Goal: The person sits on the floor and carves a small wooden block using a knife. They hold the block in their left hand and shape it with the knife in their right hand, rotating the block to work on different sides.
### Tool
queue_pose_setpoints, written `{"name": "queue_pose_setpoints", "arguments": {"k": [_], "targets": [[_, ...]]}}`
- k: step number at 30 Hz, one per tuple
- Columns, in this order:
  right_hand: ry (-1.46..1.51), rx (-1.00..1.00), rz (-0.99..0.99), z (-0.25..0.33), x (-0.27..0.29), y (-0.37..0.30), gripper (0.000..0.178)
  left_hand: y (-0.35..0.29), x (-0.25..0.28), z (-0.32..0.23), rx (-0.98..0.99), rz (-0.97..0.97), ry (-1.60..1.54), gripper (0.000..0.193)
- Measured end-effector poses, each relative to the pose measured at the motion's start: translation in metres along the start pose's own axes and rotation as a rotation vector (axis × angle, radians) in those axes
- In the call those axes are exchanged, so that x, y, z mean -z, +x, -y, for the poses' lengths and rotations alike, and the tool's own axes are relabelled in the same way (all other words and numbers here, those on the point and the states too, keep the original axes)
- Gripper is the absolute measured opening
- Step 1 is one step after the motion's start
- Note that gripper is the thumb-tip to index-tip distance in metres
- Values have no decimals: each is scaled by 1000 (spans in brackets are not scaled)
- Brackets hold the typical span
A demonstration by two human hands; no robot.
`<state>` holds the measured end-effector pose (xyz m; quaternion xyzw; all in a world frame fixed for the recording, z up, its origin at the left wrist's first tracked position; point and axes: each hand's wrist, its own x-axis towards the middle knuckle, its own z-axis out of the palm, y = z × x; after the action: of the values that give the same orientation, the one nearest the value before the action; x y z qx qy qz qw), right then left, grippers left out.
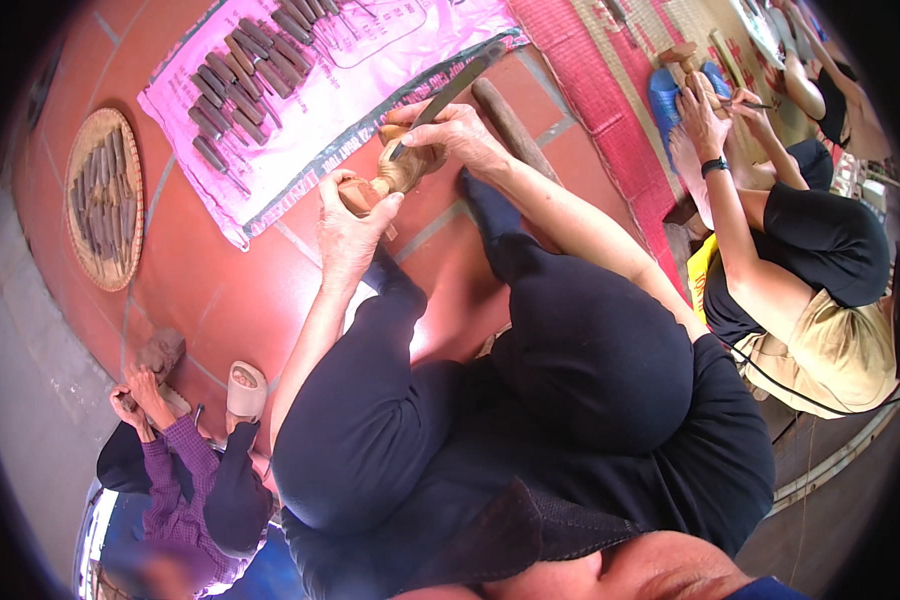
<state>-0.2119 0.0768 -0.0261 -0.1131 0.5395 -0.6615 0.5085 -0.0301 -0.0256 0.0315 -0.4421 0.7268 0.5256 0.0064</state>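
Note:
My left hand (348, 228) is closed round the base of a small carved wooden figure (402, 170), holding it tilted above the floor in front of my knees. My right hand (462, 138) grips a long, flat, dark-bladed tool (462, 84), like a knife or a file; I cannot tell which. One narrow end of it meets the figure, while the broader end points up and away to the right. Some right-hand fingers also rest against the figure, and they hide part of it.
Ahead, several wooden-handled carving tools (240, 75) lie on a pink plastic sheet (320, 110). A round woven tray (82, 255) at left holds more. A wooden stick (515, 130) lies beyond my right hand. Co-workers sit at right (770, 240) and lower left (185, 465). A red mat (595, 120) borders the tiles.

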Motion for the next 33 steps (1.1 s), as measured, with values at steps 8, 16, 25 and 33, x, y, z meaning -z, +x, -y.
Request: {"name": "queue_pose_setpoints", "arguments": {"k": [8,16,25,33], "targets": [[85,-18,5,2,0,-1,30,0,1,-1,-16,8,-16,68],[154,1,-24,3,2,3,25,1,1,1,-58,-11,46,67],[124,-9,-78,9,0,-2,28,2,0,2,-63,-23,61,67],[107,-1,-20,5,-1,-1,29,3,-1,2,-59,-16,13,66]]}}
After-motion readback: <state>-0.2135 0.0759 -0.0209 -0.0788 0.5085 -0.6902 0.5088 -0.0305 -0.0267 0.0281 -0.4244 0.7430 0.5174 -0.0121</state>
